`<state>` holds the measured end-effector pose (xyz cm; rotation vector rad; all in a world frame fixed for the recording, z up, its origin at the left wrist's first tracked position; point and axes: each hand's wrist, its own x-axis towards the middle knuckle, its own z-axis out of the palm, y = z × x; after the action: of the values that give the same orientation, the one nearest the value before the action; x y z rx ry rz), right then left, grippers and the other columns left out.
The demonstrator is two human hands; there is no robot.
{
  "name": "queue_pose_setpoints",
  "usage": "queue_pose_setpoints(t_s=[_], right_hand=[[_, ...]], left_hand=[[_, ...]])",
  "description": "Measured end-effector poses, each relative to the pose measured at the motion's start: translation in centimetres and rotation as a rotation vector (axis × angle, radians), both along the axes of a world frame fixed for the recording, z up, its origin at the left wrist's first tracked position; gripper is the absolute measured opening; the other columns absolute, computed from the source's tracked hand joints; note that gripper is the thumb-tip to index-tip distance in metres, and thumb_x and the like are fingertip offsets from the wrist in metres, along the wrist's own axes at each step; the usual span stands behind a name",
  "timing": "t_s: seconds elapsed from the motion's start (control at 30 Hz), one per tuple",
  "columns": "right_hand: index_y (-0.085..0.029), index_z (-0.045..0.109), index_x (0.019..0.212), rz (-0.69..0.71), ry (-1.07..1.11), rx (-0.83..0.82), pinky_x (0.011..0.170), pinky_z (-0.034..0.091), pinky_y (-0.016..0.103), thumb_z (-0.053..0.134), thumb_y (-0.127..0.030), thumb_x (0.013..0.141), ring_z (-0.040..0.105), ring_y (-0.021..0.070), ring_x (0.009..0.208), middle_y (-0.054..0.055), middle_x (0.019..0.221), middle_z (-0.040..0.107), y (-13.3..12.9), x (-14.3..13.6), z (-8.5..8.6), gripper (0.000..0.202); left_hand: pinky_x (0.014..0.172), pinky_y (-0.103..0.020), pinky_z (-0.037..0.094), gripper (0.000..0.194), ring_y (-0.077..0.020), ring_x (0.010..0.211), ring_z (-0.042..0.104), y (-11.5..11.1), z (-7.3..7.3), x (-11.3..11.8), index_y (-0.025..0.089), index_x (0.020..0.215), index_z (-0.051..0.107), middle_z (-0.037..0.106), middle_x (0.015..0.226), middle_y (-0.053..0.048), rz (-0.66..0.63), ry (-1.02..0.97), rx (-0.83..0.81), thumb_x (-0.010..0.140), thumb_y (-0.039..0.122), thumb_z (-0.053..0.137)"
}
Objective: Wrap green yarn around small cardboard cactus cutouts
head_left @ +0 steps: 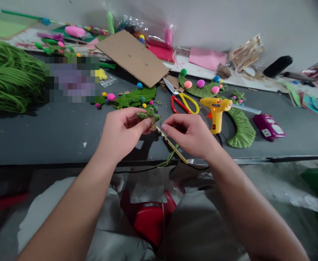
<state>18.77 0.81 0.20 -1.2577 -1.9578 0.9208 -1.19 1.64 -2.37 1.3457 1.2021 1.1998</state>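
Note:
Between the thumb and fingers of my left hand is a small cardboard shape, partly wrapped in green yarn. My right hand is closed in a pinch just to the right of it, on what looks like the loose strand of green yarn. That strand dangles below my hands over the table's front edge. A yellow patterned pencil lies slanted beneath the hands. Beyond them rests a green leaf-like piece with coloured pompoms around it.
Red-and-yellow-handled scissors and a yellow glue gun with a lit orange light are beside my right hand. Yarn-wrapped green curves and a purple packet lie right. A large green yarn bundle sits left; cardboard lies behind.

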Motion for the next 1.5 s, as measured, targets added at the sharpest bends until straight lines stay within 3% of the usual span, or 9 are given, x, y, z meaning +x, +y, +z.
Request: queue_pose_setpoints(t_s=[0.2, 0.33, 0.43, 0.7, 0.83, 1.0, 1.27, 1.5], right_hand=[[-0.013, 0.073, 0.089, 0.101, 0.13, -0.211, 0.058, 0.038, 0.024, 0.068, -0.039, 0.092, 0.048, 0.0103, 0.063, -0.001, 0.07, 0.06, 1.7, 0.9, -1.5, 0.027], [-0.012, 0.072, 0.09, 0.154, 0.096, -0.195, 0.058, 0.038, 0.024, 0.066, -0.039, 0.093, 0.049, 0.0106, 0.063, -0.001, 0.069, 0.06, 2.7, 1.6, -1.8, 0.028], [-0.013, 0.071, 0.087, 0.119, 0.042, -0.12, 0.054, 0.034, 0.024, 0.066, -0.037, 0.094, 0.044, 0.0094, 0.059, -0.002, 0.065, 0.056, 2.8, 1.6, -1.3, 0.025], [-0.015, 0.07, 0.081, 0.006, -0.04, -0.016, 0.053, 0.032, 0.025, 0.068, -0.029, 0.091, 0.039, 0.0077, 0.056, -0.004, 0.062, 0.053, 1.3, 0.3, -0.2, 0.018], [-0.014, 0.071, 0.082, 0.009, -0.049, -0.001, 0.055, 0.034, 0.024, 0.067, -0.027, 0.092, 0.04, 0.0075, 0.056, -0.004, 0.062, 0.055, 0.5, 0.0, -0.2, 0.017], [-0.014, 0.071, 0.082, 0.007, -0.056, 0.018, 0.057, 0.036, 0.025, 0.064, -0.023, 0.092, 0.042, 0.0078, 0.057, -0.003, 0.065, 0.059, 0.0, -0.2, -0.2, 0.016], [-0.013, 0.072, 0.083, 0.1, 0.089, -0.128, 0.053, 0.034, 0.023, 0.068, -0.025, 0.09, 0.04, 0.0074, 0.057, -0.004, 0.065, 0.055, 0.7, 0.5, -1.0, 0.015], [-0.013, 0.074, 0.095, 0.255, 0.132, -0.216, 0.059, 0.041, 0.025, 0.067, -0.033, 0.093, 0.049, 0.0109, 0.065, 0.0, 0.072, 0.062, 1.5, 1.7, -0.8, 0.021]], left_hand=[[0.067, -0.029, 0.057, 0.017, -0.0163, 0.068, 0.069, 0.0, 0.4, -0.4, 0.02, 0.091, 0.08, 0.077, 0.077, -0.003, -0.134, -0.18, -0.146, 0.075, 0.022, 0.083], [0.066, -0.027, 0.057, 0.023, -0.0157, 0.066, 0.069, -0.2, 0.9, -0.6, 0.016, 0.094, 0.077, 0.077, 0.075, -0.004, -0.233, -0.097, -0.267, 0.073, 0.021, 0.083], [0.067, -0.026, 0.056, 0.018, -0.0152, 0.067, 0.069, -0.3, 1.0, -0.6, 0.016, 0.094, 0.077, 0.077, 0.077, -0.004, -0.286, 0.055, -0.222, 0.078, 0.024, 0.079], [0.065, -0.029, 0.055, 0.016, -0.02, 0.071, 0.071, -0.3, -0.1, -0.5, 0.018, 0.094, 0.077, 0.078, 0.079, -0.005, -0.144, 0.326, -0.037, 0.082, 0.028, 0.074], [0.072, -0.03, 0.058, 0.017, -0.0199, 0.075, 0.073, -0.1, -0.5, -0.3, 0.018, 0.093, 0.078, 0.079, 0.085, -0.006, -0.07, 0.188, -0.011, 0.08, 0.028, 0.078], [0.069, -0.027, 0.058, 0.015, -0.0158, 0.068, 0.07, 0.1, -0.2, -0.1, 0.017, 0.089, 0.079, 0.076, 0.075, -0.002, -0.036, -0.028, -0.047, 0.076, 0.025, 0.083], [0.062, -0.024, 0.054, 0.023, -0.013, 0.064, 0.067, 0.2, 0.4, -0.4, 0.015, 0.089, 0.076, 0.075, 0.072, -0.002, -0.153, -0.215, -0.175, 0.07, 0.021, 0.086], [0.06, -0.024, 0.053, 0.025, -0.0142, 0.062, 0.067, 0.0, 1.0, -0.7, 0.015, 0.089, 0.073, 0.075, 0.069, -0.002, -0.269, -0.172, -0.288, 0.068, 0.021, 0.085]])
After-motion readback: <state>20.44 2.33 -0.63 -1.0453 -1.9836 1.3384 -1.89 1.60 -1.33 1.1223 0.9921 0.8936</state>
